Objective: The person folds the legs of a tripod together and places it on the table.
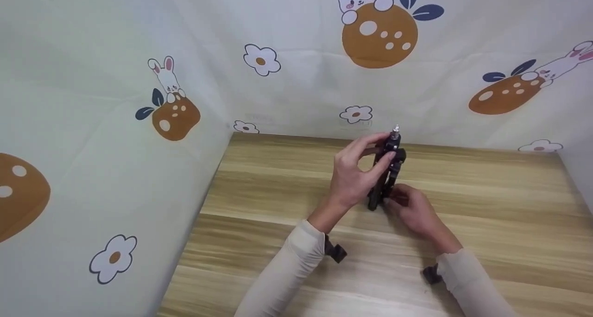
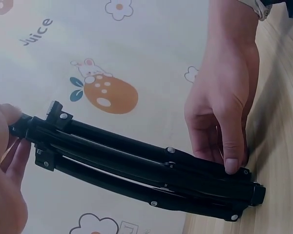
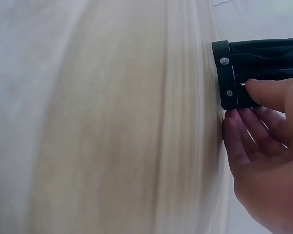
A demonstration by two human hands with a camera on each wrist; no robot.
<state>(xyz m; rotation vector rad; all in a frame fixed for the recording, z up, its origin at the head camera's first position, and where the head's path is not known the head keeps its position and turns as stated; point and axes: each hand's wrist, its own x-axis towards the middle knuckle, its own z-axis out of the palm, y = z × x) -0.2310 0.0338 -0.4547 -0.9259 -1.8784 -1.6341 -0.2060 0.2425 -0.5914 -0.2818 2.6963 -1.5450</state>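
A small black tripod (image 1: 379, 192) with folded legs stands upright, slightly tilted, on the wood-grain table (image 1: 268, 187). A silver stud (image 1: 396, 129) tops it. My left hand (image 1: 354, 178) grips its upper end between thumb and fingers. In the left wrist view, the tripod's legs (image 2: 102, 158) lie close together, with hinges and silver rivets along them. Low down, my right hand (image 1: 417, 212) pinches the foot end of a leg. The right wrist view shows the thumb on the leg's foot end (image 3: 224, 75) and the fingers beneath it, close to the tabletop.
A pale cloth printed with rabbits, orange fruits (image 1: 380, 36) and flowers (image 1: 261, 60) hangs behind the table and along its sides. Black wrist mounts (image 1: 336, 252) show at both cream sleeves (image 1: 289, 266).
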